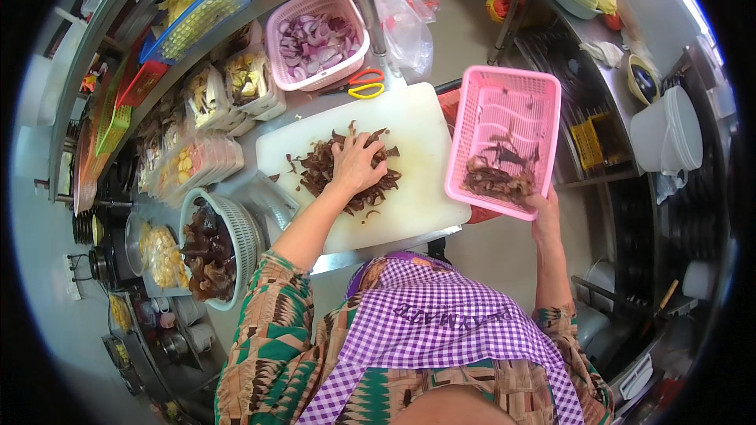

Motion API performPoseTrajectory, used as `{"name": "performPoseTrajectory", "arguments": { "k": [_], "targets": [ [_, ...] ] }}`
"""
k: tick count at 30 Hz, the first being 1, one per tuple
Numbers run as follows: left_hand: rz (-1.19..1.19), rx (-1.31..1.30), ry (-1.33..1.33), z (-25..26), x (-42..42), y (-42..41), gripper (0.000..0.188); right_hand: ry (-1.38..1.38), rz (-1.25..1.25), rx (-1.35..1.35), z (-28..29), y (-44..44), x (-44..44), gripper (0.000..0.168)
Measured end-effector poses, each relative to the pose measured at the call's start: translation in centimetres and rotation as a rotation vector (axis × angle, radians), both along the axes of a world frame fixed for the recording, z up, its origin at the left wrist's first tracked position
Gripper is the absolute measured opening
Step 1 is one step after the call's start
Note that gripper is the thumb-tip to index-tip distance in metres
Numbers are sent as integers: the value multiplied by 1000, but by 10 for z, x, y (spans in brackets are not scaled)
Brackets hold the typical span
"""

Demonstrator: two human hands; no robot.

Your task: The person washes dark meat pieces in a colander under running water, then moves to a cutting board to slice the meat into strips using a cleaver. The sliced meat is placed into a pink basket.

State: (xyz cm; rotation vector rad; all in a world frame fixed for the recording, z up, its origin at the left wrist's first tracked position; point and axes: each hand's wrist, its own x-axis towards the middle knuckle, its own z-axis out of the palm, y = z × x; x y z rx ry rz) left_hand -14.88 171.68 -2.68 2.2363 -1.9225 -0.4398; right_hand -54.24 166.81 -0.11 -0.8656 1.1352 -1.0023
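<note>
A pile of dark brown sliced wood ear fungus [319, 172] lies on a white cutting board [407, 206]. My left hand [355, 164] rests on top of the pile, fingers spread and pointing away from me; whether it grasps any slices is hidden beneath the palm. At the board's right edge, my right hand [544, 212] grips the near right corner of a pink plastic basket [506, 78]. That basket is tilted, with more dark fungus strips [499, 180] gathered at its near end. Whole fungus pieces [207, 254] fill a pale green colander [247, 242] on the left.
Beyond the board stand a pink basket [360, 56] of sliced red onion and scissors [366, 84] with red and yellow handles. Stacked food-filled plastic containers [207, 159] line the left, near a bag of yellow food [162, 254]. A metal shelf post [367, 9] rises behind. Shelving stands at right.
</note>
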Motion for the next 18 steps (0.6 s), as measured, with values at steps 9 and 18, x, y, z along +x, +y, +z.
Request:
{"name": "performPoseTrajectory", "arguments": {
  "k": [9, 18],
  "targets": [
    [-132, -123, -33, -7, 18, 42, 59, -60, 295, 3, -5, -28, 57, 61],
    [325, -438, 820, -16, 66, -5, 38, -130, 422, 71, -4, -17, 100, 64]
  ]
}}
